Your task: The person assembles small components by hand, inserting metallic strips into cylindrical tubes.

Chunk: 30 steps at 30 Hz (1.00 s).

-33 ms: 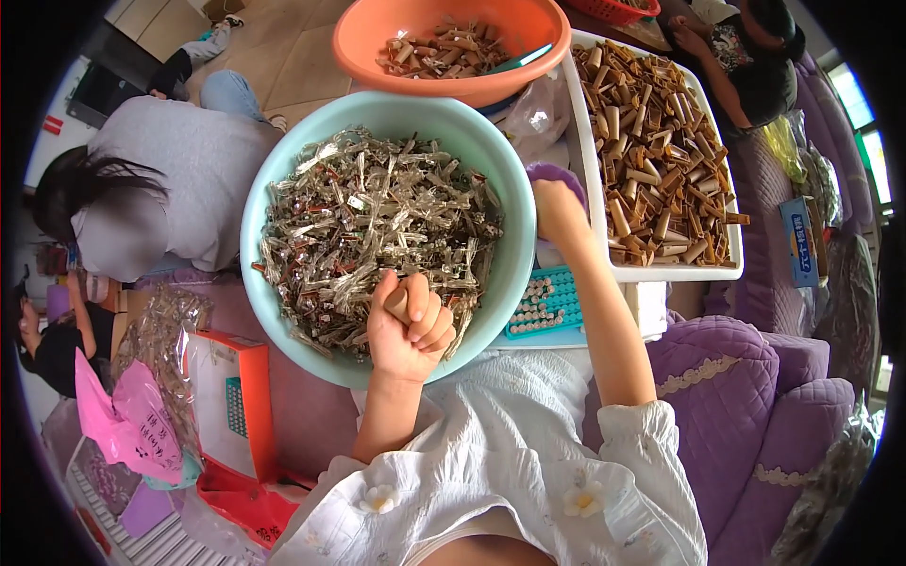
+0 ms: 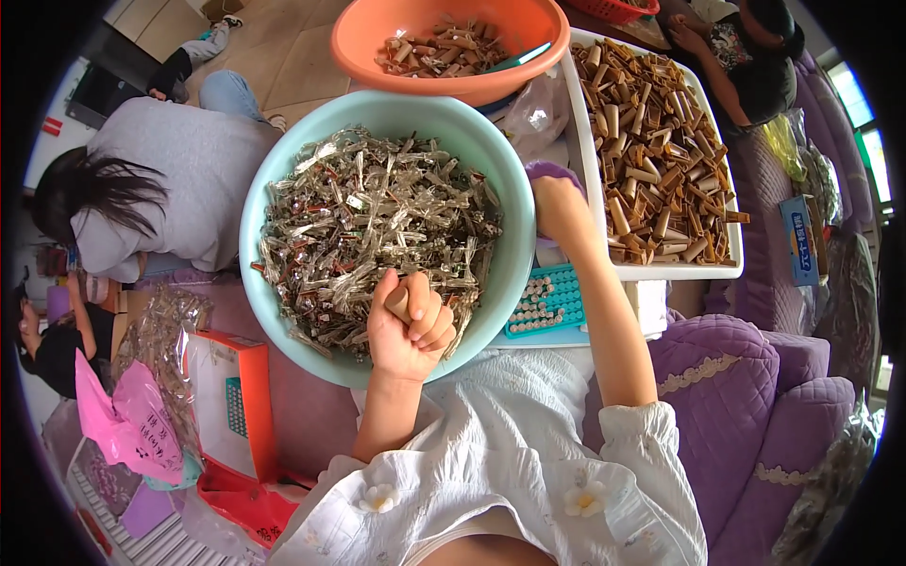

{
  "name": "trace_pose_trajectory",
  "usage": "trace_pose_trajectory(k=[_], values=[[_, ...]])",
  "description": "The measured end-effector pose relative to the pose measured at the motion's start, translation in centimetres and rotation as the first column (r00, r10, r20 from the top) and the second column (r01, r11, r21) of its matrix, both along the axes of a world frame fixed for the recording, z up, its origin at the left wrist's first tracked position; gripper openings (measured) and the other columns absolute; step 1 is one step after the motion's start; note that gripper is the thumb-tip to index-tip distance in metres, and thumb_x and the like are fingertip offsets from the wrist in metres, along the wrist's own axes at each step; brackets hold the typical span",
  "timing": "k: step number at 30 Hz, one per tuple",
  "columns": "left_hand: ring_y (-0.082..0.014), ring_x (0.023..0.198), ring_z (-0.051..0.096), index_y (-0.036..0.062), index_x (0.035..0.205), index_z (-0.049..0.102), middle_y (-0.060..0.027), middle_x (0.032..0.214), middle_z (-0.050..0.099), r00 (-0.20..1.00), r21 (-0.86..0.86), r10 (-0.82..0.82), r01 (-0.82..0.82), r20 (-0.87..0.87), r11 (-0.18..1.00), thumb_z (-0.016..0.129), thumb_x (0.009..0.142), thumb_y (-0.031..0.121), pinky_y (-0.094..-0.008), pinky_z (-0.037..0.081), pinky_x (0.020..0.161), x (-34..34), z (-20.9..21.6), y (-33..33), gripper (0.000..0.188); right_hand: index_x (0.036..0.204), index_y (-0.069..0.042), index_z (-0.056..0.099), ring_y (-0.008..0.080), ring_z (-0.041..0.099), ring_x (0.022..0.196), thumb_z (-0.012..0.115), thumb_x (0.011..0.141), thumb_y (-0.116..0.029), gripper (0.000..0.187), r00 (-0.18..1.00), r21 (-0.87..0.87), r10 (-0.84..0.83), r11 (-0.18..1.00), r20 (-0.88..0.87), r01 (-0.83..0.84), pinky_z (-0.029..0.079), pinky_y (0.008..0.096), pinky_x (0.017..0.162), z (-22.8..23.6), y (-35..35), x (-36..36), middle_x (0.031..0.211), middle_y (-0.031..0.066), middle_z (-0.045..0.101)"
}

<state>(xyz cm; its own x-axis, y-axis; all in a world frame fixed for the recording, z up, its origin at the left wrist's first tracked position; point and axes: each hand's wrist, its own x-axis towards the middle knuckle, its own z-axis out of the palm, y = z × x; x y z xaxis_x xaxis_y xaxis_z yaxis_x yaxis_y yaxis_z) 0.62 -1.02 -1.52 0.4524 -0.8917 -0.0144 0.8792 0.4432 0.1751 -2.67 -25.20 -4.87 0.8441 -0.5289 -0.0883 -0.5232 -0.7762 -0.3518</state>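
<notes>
My left hand (image 2: 411,325) is closed around a small tan paper tube (image 2: 397,303), held over the near side of a pale green basin (image 2: 517,283). A heap of clear plastic-wrapped strips (image 2: 377,226) fills that basin. To its right, my right hand (image 2: 563,206) reaches into a purple container (image 2: 555,171); its fingers are hidden there. Beneath my right forearm lies a teal tray (image 2: 543,330) with rows of small round pale pieces. Beside the forearm stands a white tray (image 2: 736,269) heaped with brown tubes (image 2: 651,151).
An orange basin (image 2: 354,47) with more brown pieces stands behind the green one. At left, a person in grey (image 2: 179,170) bends forward; another person (image 2: 746,66) sits far right. A red-and-white box (image 2: 226,396), a pink bag (image 2: 142,424) and a purple sofa (image 2: 717,396) lie around me.
My right hand has shifted slightly at the purple container. The person in grey has turned their head a little. My left hand holds the tube in the same place.
</notes>
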Motion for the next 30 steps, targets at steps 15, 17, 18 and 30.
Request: trace_pose_trajectory(k=[15, 17, 18, 30], values=[[-0.0097, 0.039, 0.024, 0.0063, 0.062, 0.035, -0.0007, 0.045, 0.027, 0.994, 0.109, 0.053, -0.063, 0.093, 0.992, 0.024, 0.09, 0.042, -0.0226, 0.019, 0.035, -0.4, 0.3, -0.1, 0.047, 0.081, -0.003, 0.062, 0.0321, 0.057, 0.067, 0.055, 0.07, -0.011, 0.015, 0.972, 0.149, -0.011, 0.989, 0.235, -0.025, 0.046, 0.0363, 0.065, 5.9, -2.0, -1.9, 0.07, 0.0166, 0.059], [-0.0101, 0.042, 0.028, 0.0039, 0.07, 0.044, -0.0014, 0.049, 0.033, 0.997, 0.036, 0.02, -0.023, 0.078, 0.999, 0.029, 0.088, 0.044, -0.0226, 0.025, 0.039, -0.3, 0.0, -0.1, 0.047, 0.083, -0.002, 0.062, 0.0281, 0.059, 0.062, 0.055, 0.07, -0.009, 0.017, 0.973, 0.17, -0.016, 0.985, 0.23, -0.025, 0.047, 0.0331, 0.061, 6.0, -2.1, -2.1, 0.067, 0.0154, 0.06], [-0.0101, 0.042, 0.028, 0.0039, 0.07, 0.044, -0.0014, 0.049, 0.033, 0.997, 0.038, 0.021, -0.024, 0.078, 0.999, 0.029, 0.088, 0.044, -0.0226, 0.025, 0.039, -0.4, 0.2, -0.1, 0.047, 0.086, -0.001, 0.06, 0.0217, 0.058, 0.057, 0.053, 0.071, -0.008, 0.018, 0.977, 0.25, -0.047, 0.968, 0.21, -0.007, 0.046, 0.0298, 0.058, 6.3, -2.1, -2.3, 0.066, 0.0126, 0.06], [-0.0203, 0.098, 0.05, 0.0042, 0.113, 0.041, -0.0082, 0.1, 0.048, 0.962, 0.138, 0.031, -0.071, 0.27, 0.988, 0.054, 0.081, 0.016, -0.034, 0.051, 0.074, -1.5, 0.0, -0.8, 0.036, 0.085, 0.001, 0.057, 0.0109, 0.053, 0.066, 0.051, 0.075, -0.005, 0.013, 0.923, 0.283, -0.077, 0.958, 0.377, -0.036, 0.041, 0.0229, 0.061, 4.7, -0.7, -4.0, 0.07, 0.0081, 0.058]])
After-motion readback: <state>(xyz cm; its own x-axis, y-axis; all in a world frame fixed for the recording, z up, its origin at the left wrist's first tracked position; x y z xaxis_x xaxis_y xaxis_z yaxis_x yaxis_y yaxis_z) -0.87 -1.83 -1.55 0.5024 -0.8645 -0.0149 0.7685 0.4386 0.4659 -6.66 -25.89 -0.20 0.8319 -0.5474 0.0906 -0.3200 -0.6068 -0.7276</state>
